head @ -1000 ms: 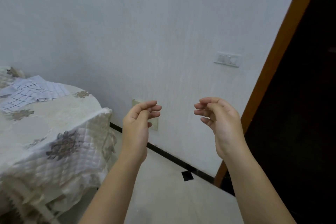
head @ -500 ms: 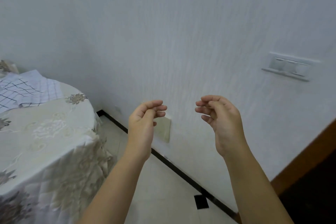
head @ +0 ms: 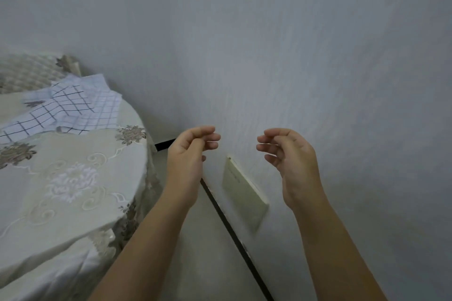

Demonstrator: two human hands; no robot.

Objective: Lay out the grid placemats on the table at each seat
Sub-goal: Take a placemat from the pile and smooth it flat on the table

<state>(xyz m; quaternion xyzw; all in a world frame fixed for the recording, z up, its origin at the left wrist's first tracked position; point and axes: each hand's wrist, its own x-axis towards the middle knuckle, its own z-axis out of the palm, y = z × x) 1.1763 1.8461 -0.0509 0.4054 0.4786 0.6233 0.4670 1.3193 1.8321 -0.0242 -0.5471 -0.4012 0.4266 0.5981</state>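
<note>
The left hand [head: 189, 156] and right hand [head: 292, 159] are hovering before the wall, fingers curling loosely, holding nothing. The grid placemats [head: 73, 107] are lying heaped and rumpled at ten o'clock on the round table [head: 73, 190]. Judging by this, no seat is showing a flat mat, so the laying-out is looking barely begun.

Your left hand [head: 188, 156]: bare, fingers and thumb all uncovered. Your right hand [head: 292, 161]: same, bare to fingertips. Both wrists bare. Both forearms bare along whole visible length, down to near frame edge. Anything you wear higher up lies out of view. Nail detail too soft to tell.
</note>
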